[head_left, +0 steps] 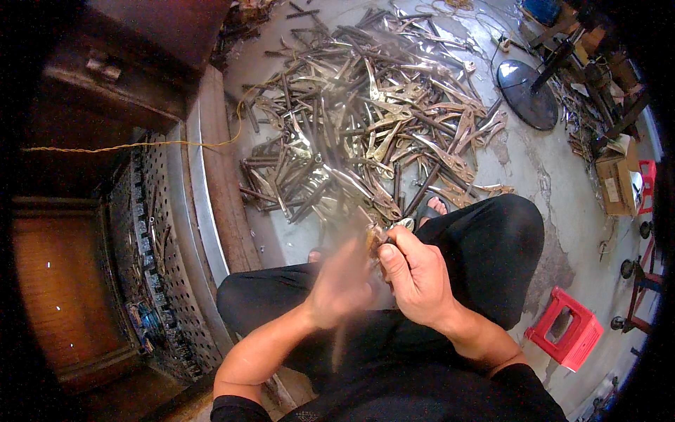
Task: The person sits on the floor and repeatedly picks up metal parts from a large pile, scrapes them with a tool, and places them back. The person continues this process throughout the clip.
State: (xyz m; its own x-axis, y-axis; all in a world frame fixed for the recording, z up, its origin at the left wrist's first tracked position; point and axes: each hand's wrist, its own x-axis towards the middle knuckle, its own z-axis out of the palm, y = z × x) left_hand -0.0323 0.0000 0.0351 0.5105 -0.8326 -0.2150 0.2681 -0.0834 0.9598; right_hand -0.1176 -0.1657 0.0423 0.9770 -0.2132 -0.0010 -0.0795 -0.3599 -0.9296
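My right hand (420, 278) is closed, thumb on top, around a small metal piece (380, 235). It looks like the jaw end of locking pliers, though the fingers cover most of it. Close beside it on the left, my left hand (342, 285) is smeared by motion, so its fingers cannot be made out. A faint blurred streak (339, 348) shows below that hand; whether it is a held tool is unclear. Just beyond both hands, a large heap of metal locking pliers (380, 116) and dark handle pieces spreads over the floor.
To the left stands a rusty metal machine with a perforated panel (179, 281) and a yellow cord (140, 146). A red plastic stool (566, 328) is at my right. Farther right are a round black base (527, 94) and a cardboard box (619, 181). My knees flank the hands.
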